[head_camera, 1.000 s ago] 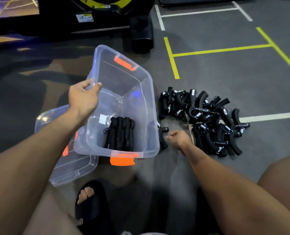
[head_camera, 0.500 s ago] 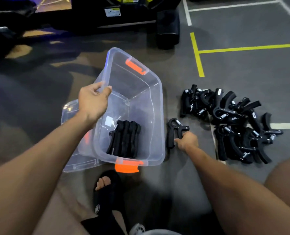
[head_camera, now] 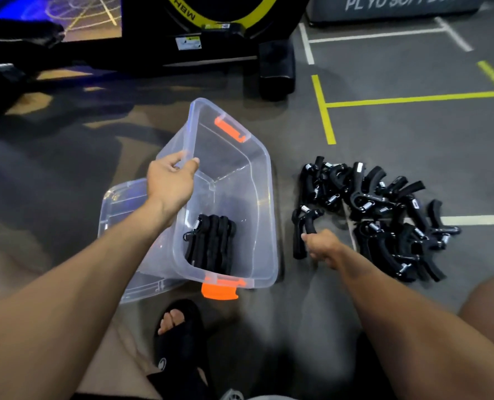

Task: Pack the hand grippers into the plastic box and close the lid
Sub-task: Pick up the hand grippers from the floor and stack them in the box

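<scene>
You are in the middle of the packing step. Your left hand [head_camera: 172,183] grips the left rim of the clear plastic box [head_camera: 264,226], fingers curled over the edge, and holds the box tipped so its open mouth faces you. A short row of black hand grippers [head_camera: 211,243] already stands packed at the near end of the box, close to the orange latch [head_camera: 219,290].

Your right hand [head_camera: 322,246] is clenched around one handle of a single gripper [head_camera: 305,226] on the floor just right of the box, between the box and the loose pile [head_camera: 384,215] that lies further right. It looks like you are about to carry this one over.

The next move, as I judge it, calls for lifting the gripper over the right rim and setting it upright beside the packed row, so the rest will fit. Keep the box steady while you do it.

The lid [head_camera: 118,215] lies on the floor to the left, partly under the box. Most of the pile is not yet packed, so closing is a long way off.
</scene>
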